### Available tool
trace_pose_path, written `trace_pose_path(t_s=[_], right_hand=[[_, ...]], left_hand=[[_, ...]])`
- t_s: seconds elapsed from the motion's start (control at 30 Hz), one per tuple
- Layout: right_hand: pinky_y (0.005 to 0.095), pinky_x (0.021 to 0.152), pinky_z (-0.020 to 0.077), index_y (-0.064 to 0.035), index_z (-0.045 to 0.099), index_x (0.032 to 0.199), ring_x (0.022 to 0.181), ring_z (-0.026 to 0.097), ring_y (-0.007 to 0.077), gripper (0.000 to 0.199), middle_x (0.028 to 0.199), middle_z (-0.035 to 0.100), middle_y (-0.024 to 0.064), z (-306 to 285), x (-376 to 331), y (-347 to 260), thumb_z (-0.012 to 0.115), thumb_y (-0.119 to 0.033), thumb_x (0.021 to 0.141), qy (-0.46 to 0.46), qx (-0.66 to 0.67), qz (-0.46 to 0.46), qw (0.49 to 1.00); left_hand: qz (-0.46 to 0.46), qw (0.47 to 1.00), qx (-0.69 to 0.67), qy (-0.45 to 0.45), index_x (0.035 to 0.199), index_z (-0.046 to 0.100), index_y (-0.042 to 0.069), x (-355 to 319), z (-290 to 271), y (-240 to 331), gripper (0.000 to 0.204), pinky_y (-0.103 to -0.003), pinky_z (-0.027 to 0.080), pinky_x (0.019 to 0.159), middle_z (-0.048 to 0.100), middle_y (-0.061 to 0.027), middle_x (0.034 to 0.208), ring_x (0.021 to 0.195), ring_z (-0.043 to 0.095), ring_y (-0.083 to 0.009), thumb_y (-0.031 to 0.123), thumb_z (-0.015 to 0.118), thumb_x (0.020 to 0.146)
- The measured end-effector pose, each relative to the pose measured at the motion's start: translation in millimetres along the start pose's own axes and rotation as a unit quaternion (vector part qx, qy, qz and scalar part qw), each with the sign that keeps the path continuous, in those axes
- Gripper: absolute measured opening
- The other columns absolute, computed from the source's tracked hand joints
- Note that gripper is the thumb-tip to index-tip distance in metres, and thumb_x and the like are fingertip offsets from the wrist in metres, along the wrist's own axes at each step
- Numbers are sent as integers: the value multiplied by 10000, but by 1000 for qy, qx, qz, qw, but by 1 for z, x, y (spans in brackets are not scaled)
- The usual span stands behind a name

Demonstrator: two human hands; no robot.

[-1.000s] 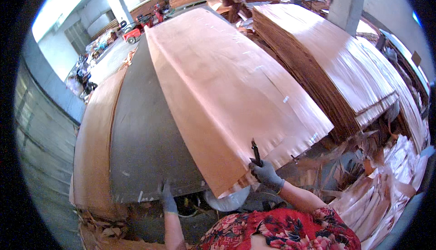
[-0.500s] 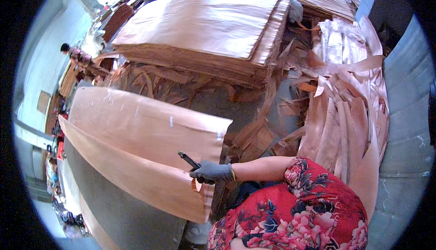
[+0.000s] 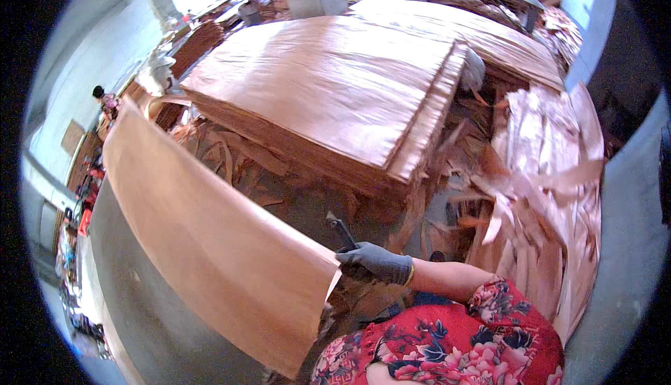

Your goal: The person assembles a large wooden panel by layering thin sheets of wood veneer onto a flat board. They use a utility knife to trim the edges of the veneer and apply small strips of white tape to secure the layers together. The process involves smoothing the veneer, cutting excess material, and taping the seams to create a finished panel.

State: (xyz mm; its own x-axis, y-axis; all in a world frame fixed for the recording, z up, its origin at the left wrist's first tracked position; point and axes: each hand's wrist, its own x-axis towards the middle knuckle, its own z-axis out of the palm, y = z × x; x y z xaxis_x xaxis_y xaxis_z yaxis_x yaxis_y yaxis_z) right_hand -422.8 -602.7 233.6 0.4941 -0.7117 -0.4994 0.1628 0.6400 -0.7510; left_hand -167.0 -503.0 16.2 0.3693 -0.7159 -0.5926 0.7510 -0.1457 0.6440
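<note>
Head view: the grey-gloved right hand is gripping a thin tan veneer sheet and a dark slim tool; left hand unseen.

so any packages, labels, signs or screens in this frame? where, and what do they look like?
Board on the wall, far left: flat brown rectangle, possibly a sign; too small to tell.
No packages, labels or screens show.
The rest is bare wood: the veneer sheet gripped by the gloved right hand, the veneer stack ahead, and scrap strips at right.
</note>
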Motion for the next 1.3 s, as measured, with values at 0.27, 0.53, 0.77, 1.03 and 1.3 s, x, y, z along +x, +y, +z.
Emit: trace_pose_path(t_s=[0.27,0.53,0.77,1.03,1.3], right_hand=[[228,335,284,-103,549,845,374,414,89,172,571,503,-16,-203,-28,-119,553,-275,857,5,102,-5,995],[246,345,300,-105,504,778,378,397,105,145,537,457,-10,-385,-19,-220,543,-217,861,48,136,-8,989],[228,355,284,-93,506,760,392,380,87,148,531,421,-21,-524,21,-319,558,-202,846,141,-4,-82,987],[225,363,284,-76,563,807,408,384,72,140,559,466,-14,-657,77,-401,588,-212,828,198,-66,-128,970],[225,392,331,-33,618,1034,438,425,52,288,552,464,-41,-814,136,-451,573,-230,828,298,-244,-219,896]], left_hand=[[184,962,-111,166,1242,460,71,-23,86,-38,594,-431,287,1011,466,-117,1255,1186,390,-294,515,293,883],[264,907,-232,233,1249,454,72,6,214,-86,633,-433,266,1027,453,-119,1272,1208,369,-298,551,279,874],[299,916,-159,215,1290,393,65,80,307,-108,685,-433,284,1004,400,-136,1320,1200,375,-292,581,398,839],[266,925,-79,260,1314,370,116,176,435,-143,620,-446,257,998,333,-117,1356,1206,343,-281,482,499,829],[300,897,-134,296,1153,476,82,176,593,-211,472,-458,433,833,514,-119,1112,992,508,-289,411,536,820]])
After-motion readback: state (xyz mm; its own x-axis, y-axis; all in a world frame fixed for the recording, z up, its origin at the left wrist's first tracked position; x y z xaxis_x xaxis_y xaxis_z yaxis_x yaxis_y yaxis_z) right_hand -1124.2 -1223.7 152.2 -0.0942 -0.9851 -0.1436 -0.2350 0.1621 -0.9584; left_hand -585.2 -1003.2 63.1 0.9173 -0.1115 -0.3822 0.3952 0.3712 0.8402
